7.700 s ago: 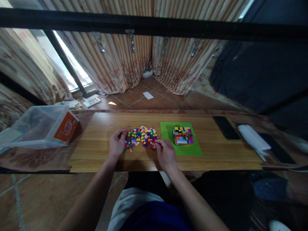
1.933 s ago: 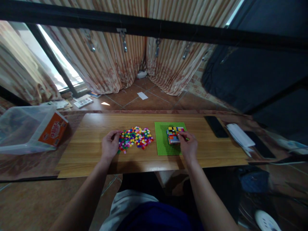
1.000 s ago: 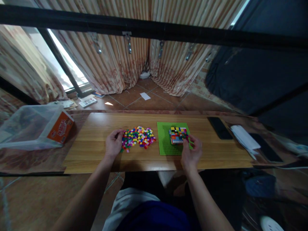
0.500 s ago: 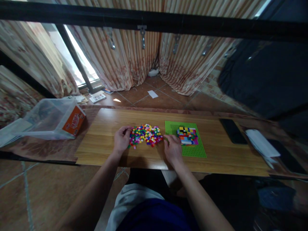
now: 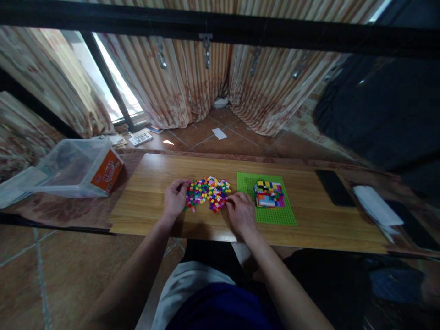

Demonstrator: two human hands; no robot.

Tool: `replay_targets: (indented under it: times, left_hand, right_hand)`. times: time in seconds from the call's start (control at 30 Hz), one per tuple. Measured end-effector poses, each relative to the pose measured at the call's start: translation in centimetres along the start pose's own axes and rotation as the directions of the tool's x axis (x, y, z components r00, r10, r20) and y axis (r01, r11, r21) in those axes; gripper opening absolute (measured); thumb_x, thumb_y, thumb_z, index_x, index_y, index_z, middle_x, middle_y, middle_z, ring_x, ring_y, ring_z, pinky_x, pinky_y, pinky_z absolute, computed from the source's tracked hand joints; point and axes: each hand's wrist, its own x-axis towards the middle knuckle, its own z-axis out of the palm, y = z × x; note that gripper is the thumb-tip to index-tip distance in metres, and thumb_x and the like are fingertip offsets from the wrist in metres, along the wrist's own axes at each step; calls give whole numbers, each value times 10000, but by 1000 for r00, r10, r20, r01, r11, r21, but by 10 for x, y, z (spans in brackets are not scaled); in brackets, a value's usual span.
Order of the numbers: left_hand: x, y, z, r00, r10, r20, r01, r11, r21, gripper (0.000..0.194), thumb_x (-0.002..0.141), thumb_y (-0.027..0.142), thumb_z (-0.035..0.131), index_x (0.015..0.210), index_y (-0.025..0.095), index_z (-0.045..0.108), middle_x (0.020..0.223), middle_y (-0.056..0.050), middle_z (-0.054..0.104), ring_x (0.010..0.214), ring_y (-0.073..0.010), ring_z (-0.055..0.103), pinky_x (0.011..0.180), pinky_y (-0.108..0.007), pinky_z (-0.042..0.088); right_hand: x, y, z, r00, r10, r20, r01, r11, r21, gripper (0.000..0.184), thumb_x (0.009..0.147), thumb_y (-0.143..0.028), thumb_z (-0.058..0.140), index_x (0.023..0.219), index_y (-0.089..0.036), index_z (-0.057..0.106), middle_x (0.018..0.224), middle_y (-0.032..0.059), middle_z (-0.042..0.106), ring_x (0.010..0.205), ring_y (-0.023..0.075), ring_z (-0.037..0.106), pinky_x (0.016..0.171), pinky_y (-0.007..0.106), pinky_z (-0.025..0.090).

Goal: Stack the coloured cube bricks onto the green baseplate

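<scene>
A loose pile of small coloured building bricks (image 5: 208,190) lies on the wooden board between my hands. My left hand (image 5: 176,197) rests at the pile's left edge, thumb and fingertips drawn together; whether a brick is between them is too small to tell. At the right edge of the pile, the fingertips of my right hand (image 5: 241,211) are pinched close against the bricks, and what they hold cannot be made out. Just right of that hand, a multicoloured brick block (image 5: 270,194) stands on a green studded baseplate (image 5: 280,217).
A clear plastic bin (image 5: 74,160) with an orange label stands left of the wooden board (image 5: 137,201). On the right lie a black phone (image 5: 335,188) and a white object (image 5: 376,205). A dark rail (image 5: 220,25) with metal clips crosses above, before striped curtains.
My right hand has moved left, from beside the baseplate's edge to the right side of the brick pile. My left hand has stayed at the pile's left edge.
</scene>
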Motion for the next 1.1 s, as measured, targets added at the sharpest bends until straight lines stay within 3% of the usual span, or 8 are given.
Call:
replay_targets:
  times: [0.17, 0.37, 0.5, 0.73, 0.97, 1.1]
  left_hand:
    - [0, 1, 0, 1000, 3, 0, -3, 1000, -7, 259, 831, 319, 549, 908, 148, 727, 938, -66, 748, 876, -190, 671, 822, -284, 522]
    - [0, 0, -1, 1000, 4, -3, -4, 1000, 5, 252, 828, 315, 547, 904, 155, 727, 924, -57, 749, 866, -186, 671, 814, -278, 522]
    - [0, -1, 0, 1000, 11, -2, -11, 1000, 7, 251, 832, 326, 548, 898, 159, 724, 911, -54, 748, 857, -185, 671, 804, -277, 521]
    - [1, -4, 1, 1000, -5, -6, 5, 1000, -20, 257, 829, 327, 547, 919, 161, 722, 914, -63, 749, 852, -195, 673, 788, -288, 522]
    - [0, 4, 0, 1000, -1, -5, 1, 1000, -6, 250, 826, 310, 539, 909, 157, 719, 919, -60, 753, 863, -191, 674, 803, -281, 521]
    - [0, 4, -1, 1000, 4, 0, -4, 1000, 6, 247, 825, 312, 543, 904, 158, 719, 909, -58, 754, 856, -190, 675, 802, -281, 523]
  right_hand:
    - [-5, -2, 3, 1000, 14, -13, -13, 999, 33, 115, 895, -251, 614, 936, -218, 716, 1025, 58, 668, 1007, 243, 555, 890, 380, 382]
    - [2, -2, 1, 1000, 0, 22, 0, 1000, 27, 192, 898, -225, 599, 1051, -237, 714, 1035, 57, 662, 994, 237, 559, 837, 362, 385]
    - [4, -4, 2, 999, -14, 35, 14, 1000, 6, 165, 911, -223, 579, 967, -246, 733, 1043, 52, 662, 970, 233, 561, 810, 359, 375]
    - [0, 0, 4, 999, -23, -38, 25, 998, 61, 210, 927, -209, 516, 878, -211, 719, 960, 70, 676, 907, 225, 568, 823, 355, 399]
    - [-4, 4, -5, 993, 48, -111, -19, 969, 246, 214, 915, -219, 489, 906, -172, 698, 891, 82, 703, 838, 206, 622, 795, 325, 460]
    - [-3, 4, -8, 995, 57, -79, -40, 979, 201, 208, 879, -180, 491, 888, -182, 699, 878, 72, 704, 826, 204, 624, 784, 321, 464]
